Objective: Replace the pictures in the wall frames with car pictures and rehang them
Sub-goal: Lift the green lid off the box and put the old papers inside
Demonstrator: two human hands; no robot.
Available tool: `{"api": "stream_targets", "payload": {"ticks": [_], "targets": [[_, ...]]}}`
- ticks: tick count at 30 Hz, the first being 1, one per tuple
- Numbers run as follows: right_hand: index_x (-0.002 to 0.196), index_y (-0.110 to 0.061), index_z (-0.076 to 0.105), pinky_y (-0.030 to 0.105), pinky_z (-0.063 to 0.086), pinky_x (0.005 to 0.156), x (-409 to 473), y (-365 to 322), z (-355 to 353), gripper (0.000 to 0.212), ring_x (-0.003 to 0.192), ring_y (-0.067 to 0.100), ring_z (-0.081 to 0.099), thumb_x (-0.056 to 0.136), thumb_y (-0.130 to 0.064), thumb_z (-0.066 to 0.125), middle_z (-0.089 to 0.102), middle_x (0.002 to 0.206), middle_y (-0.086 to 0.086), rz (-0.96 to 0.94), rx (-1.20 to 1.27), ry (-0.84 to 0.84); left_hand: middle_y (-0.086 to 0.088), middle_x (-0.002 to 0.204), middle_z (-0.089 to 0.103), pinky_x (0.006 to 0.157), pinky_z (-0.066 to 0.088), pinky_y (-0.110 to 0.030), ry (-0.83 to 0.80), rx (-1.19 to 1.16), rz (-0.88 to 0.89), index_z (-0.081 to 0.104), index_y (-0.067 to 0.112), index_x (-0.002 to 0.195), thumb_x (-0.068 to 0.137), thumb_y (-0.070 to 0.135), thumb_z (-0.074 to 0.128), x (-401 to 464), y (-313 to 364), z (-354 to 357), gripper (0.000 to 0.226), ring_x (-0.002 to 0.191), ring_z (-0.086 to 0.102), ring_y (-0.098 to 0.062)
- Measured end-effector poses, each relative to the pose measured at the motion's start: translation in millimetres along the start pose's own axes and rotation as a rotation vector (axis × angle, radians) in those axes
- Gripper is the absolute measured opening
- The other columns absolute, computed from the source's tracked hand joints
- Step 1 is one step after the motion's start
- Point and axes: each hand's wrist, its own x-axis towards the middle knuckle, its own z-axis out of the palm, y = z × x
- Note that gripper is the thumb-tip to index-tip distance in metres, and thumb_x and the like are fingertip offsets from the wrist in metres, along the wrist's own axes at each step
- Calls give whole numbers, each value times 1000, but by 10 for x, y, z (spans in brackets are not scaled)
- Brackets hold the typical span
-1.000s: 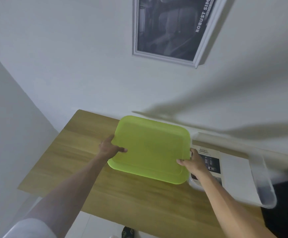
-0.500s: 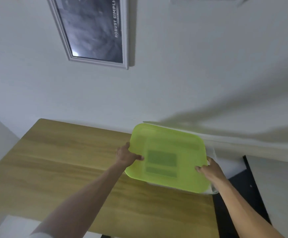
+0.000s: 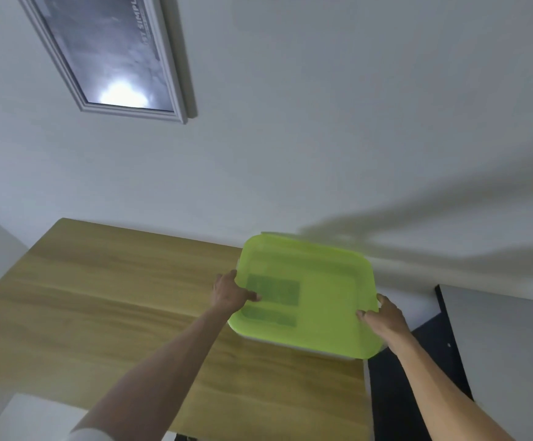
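Both hands, left (image 3: 231,291) and right (image 3: 386,316), grip the green lid (image 3: 306,294) over a box on the worktop (image 3: 115,297); next: seat it squarely.

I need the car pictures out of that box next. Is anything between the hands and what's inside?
Yes: the green lid covers the box, with papers showing dimly through it. The left hand and right hand grip its opposite edges. Nothing else visible blocks them.
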Motion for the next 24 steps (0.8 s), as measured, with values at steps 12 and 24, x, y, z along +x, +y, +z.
{"api": "stream_targets", "payload": {"ticks": [12, 24], "targets": [[145, -9, 44, 39, 47, 100, 7, 2, 51, 64, 125, 34, 54, 89, -23, 72, 55, 139, 15, -28, -116, -21, -10, 106, 70, 80, 56, -39, 12, 78, -65, 69, 5, 104, 46, 27, 98, -155, 161, -121, 69, 96, 65, -29], [154, -19, 31, 48, 45, 106, 267, 168, 10, 90, 136, 31, 42, 80, -48, 74, 53, 141, 10, -35, -211, -131, -14, 104, 66, 77, 52, -35, -58, 257, -118, 62, 0, 99, 55, 26, 96, -29, 227, -284, 61, 103, 62, -30]]}}
